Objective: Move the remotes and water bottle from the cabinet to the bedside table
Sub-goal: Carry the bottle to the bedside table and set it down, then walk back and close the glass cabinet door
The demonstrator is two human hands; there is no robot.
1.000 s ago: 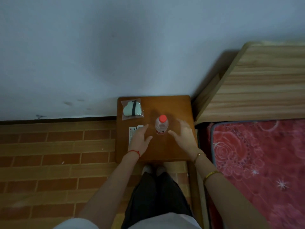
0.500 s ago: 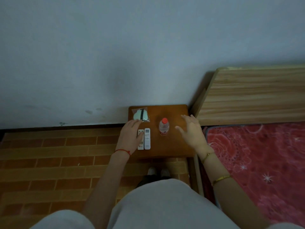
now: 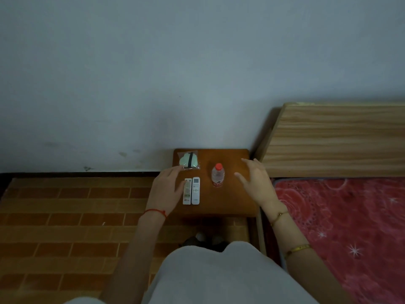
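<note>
Two white remotes (image 3: 191, 191) lie side by side on the brown wooden bedside table (image 3: 232, 200). A clear water bottle with a red cap (image 3: 217, 175) stands upright to their right. My left hand (image 3: 167, 188) hovers just left of the remotes, fingers loosely spread, its thumb close to the left remote; I cannot tell if it touches. Right of the bottle and apart from it, my right hand (image 3: 255, 182) hangs open and holds nothing.
A pale green item in a clear bag (image 3: 189, 160) lies at the table's back left corner. A wooden headboard (image 3: 337, 139) and a red patterned mattress (image 3: 346, 222) stand to the right. Brick-patterned floor (image 3: 72, 211) spreads to the left; a grey wall rises behind.
My left hand has slid left off the remotes, which now lie uncovered. My right hand has drawn back from the bottle. The view has pulled back and upward.
</note>
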